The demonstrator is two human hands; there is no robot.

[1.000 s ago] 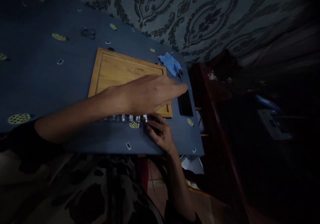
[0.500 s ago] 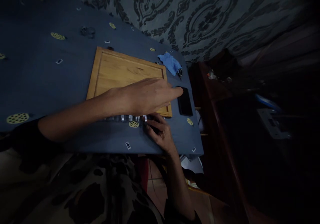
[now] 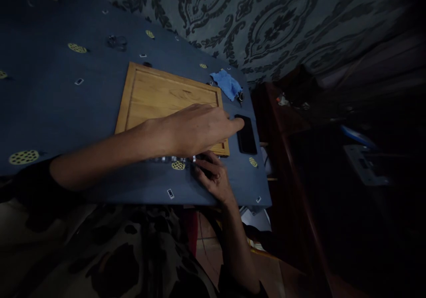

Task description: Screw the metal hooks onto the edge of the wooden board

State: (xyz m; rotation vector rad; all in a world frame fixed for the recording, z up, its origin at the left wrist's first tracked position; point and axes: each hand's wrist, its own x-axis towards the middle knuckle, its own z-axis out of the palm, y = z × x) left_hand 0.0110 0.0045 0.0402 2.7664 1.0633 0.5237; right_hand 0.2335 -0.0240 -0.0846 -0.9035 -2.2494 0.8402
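My left hand [image 3: 199, 129] reaches across the wooden board [image 3: 153, 89], palm down. One finger is stretched out over the black phone [image 3: 246, 140], its tip on or just above the screen; the other fingers are mostly hidden. Below it, my right hand [image 3: 214, 176] rests at the board's near edge, fingertips closed around a small silver metal piece [image 3: 194, 158]. Several similar small metal pieces [image 3: 173, 158] stand in a row to its left along that edge, partly covered by my left forearm. Their exact kind is too small and dark to make out.
A blue cloth [image 3: 226, 85] lies beyond the board's right corner, with a small dark object [image 3: 240, 96] beside it. Dark-rimmed glasses or a similar thing [image 3: 117, 42] lie at the far left. The patterned blue tablecloth [image 3: 83, 111] ends at the right near dark red furniture [image 3: 296, 169].
Both hands stay almost where they were. My left hand has shifted very slightly, its finger still over the phone.
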